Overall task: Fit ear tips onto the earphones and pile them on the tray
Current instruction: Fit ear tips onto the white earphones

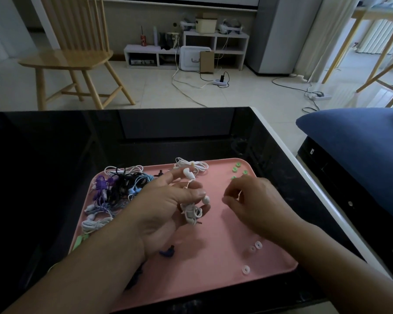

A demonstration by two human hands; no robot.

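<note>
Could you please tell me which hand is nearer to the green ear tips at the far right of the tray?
The right hand: it sits just below the green ear tips. The left hand, holding white earphones, is farther off toward the tray's middle.

wooden chair (73,53) upper left, white low shelf (186,51) top centre, pale tiled floor (247,96), blue cushion (359,141) right
</note>
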